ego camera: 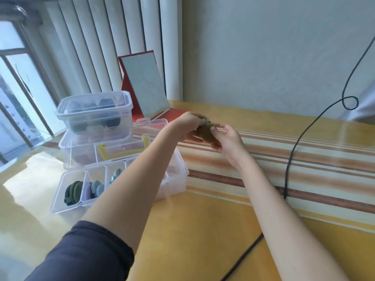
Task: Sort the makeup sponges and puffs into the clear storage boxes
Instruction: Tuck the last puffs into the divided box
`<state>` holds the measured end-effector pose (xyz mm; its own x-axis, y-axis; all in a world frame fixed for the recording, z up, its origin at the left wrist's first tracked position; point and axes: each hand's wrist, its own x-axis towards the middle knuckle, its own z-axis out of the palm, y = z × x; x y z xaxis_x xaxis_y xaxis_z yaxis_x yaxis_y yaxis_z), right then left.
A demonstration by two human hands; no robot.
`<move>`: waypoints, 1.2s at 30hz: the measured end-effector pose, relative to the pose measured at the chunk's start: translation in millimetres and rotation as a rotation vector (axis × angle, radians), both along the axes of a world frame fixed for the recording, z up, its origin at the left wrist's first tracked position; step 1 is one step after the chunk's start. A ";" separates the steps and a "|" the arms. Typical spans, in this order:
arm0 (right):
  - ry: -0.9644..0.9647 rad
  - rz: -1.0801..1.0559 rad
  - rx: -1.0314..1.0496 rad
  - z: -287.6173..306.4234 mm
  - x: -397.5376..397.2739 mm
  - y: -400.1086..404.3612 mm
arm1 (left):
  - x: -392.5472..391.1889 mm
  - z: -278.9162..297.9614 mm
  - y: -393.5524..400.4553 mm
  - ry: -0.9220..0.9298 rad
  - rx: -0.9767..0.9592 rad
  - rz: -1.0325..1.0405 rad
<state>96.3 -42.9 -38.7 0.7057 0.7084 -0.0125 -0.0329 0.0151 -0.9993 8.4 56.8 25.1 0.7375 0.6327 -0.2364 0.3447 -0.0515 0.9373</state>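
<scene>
Both hands meet above the table's far middle. My left hand (187,123) and my right hand (228,141) together hold a small stack of round puffs (207,131), brown-olive with a pale green edge on top. A clear divided box (60,191) at the left holds dark green, purple and blue-grey puffs in separate compartments; my left forearm hides its right part. Behind it stands a larger clear box (67,151) with a yellow handle. On top of that sits a clear tub (125,102) with dark puffs inside.
A red-framed mirror (144,82) leans against the radiator at the back. A black cable (292,151) loops down across the striped yellow tablecloth (203,230) at the right. A window is at the far left.
</scene>
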 end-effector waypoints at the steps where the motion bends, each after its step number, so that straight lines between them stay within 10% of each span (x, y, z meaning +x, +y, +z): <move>1: -0.019 -0.005 0.015 5.5 -6.5 -3.0 | -10.3 4.7 -5.4 -0.037 -0.018 -0.060; 8: -0.094 0.108 0.189 43.6 -66.5 -3.5 | -96.9 16.5 -23.8 -0.311 0.278 0.099; 15: -0.549 0.185 -0.094 73.8 -100.5 -2.7 | -139.7 -25.8 -16.9 -0.542 0.208 0.441; 24: -0.872 0.288 -0.532 65.9 -118.3 -8.8 | -131.3 -41.7 -14.7 -0.312 0.602 0.466; 31: -1.047 0.066 -0.575 48.5 -123.1 3.7 | -132.4 -41.3 -17.4 -0.337 0.553 0.475; 36: -0.808 0.273 -0.574 52.6 -121.3 2.1 | -131.7 -40.1 -17.8 -0.257 0.596 0.449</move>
<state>-24.9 -40.8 13.9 0.4690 0.8832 0.0076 0.7222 -0.3786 -0.5788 -123.3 39.0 -14.9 0.3669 0.8495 0.3792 0.2281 -0.4773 0.8486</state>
